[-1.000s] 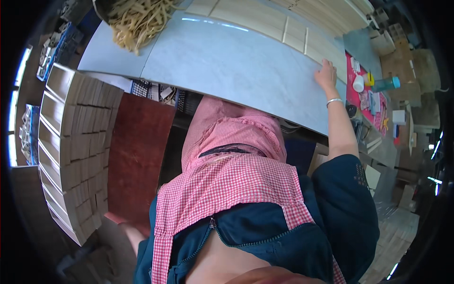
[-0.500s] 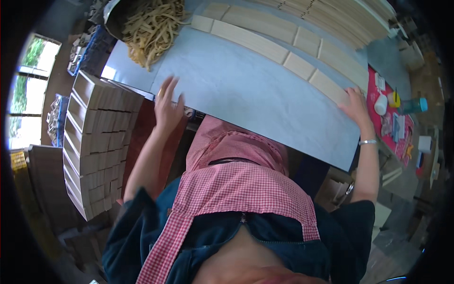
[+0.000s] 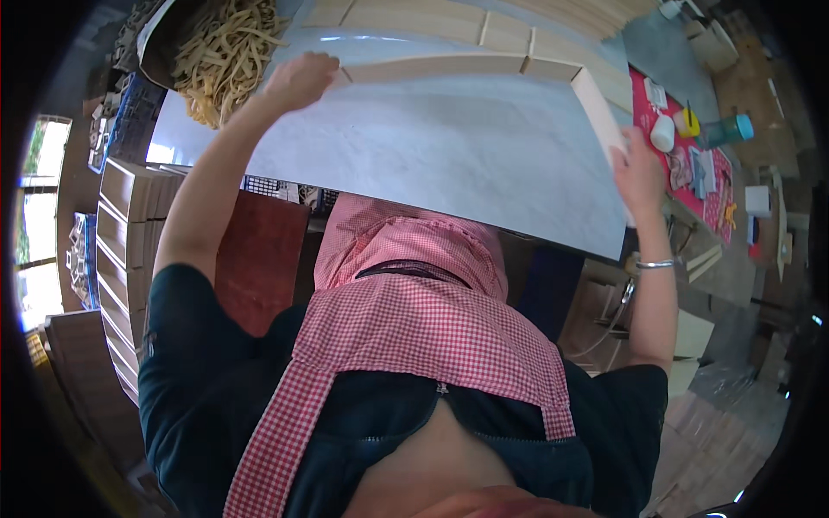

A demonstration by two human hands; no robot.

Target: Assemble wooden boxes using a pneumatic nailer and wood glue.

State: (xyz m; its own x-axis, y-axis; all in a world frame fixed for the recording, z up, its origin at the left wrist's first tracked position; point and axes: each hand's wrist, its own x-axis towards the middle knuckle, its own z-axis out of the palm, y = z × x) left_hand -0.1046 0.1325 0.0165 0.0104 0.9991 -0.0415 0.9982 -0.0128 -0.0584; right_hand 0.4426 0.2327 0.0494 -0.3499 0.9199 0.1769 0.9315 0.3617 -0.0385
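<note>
A pale wooden strip (image 3: 432, 67), scored into jointed sections, stands on edge across the light marbled tabletop (image 3: 414, 138). My left hand (image 3: 302, 82) is closed on its left end, with the fingertips partly hidden. My right hand (image 3: 640, 177) grips the right section, which is bent toward me at a joint. Behind it lies a second jointed wooden strip (image 3: 414, 19), flat on the table.
A heap of tan, band-like strips (image 3: 226, 65) spills from a container at the far left. Wooden frames (image 3: 129, 194) are stacked left of the table. At the right, a red cloth (image 3: 643, 95) bears a white bottle (image 3: 662, 134), a yellow container (image 3: 687, 123) and a teal-lidded bottle (image 3: 730, 129).
My left hand has reached forward from the table's near edge and taken the strip's left end. The strip has gone from lying straight to standing bent, its right section swung toward me.
</note>
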